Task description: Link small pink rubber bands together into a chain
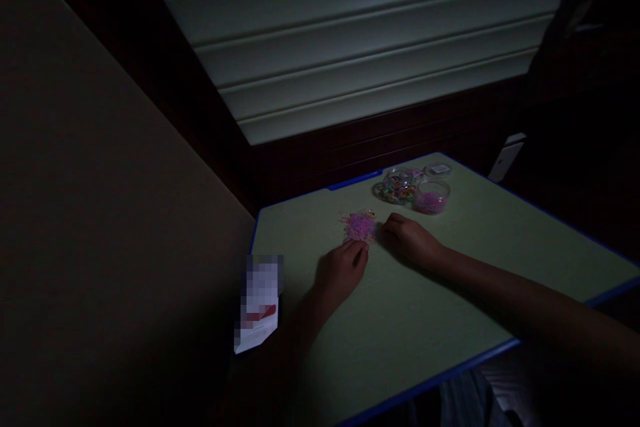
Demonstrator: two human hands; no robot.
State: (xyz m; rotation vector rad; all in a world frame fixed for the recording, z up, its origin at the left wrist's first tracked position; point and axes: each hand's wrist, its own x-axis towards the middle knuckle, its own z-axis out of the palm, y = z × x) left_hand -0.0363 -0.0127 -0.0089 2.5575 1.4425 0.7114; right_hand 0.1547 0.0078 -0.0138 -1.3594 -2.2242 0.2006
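A loose heap of tiny pink and purple pieces (361,225), possibly small elastic bands, lies on the pale green table (400,333). My left hand (341,272) is at the heap's near edge, its thumb and fingers pinched together. To the right of the heap, my right hand (413,239) rests low over the table with its fingers curled closed. Whatever either hand pinches is too small and dark to make out. Beyond my right hand stands a clear round tub (433,197) holding more pink pieces. Beside it is a clear jar (399,185) with multicoloured loops.
A clear lid (438,169) with a label lies at the far corner. At the table's left edge is a white, partly blurred packet or paper (260,310). A wall (125,180) borders the left side, and a slatted panel (375,40) rises behind.
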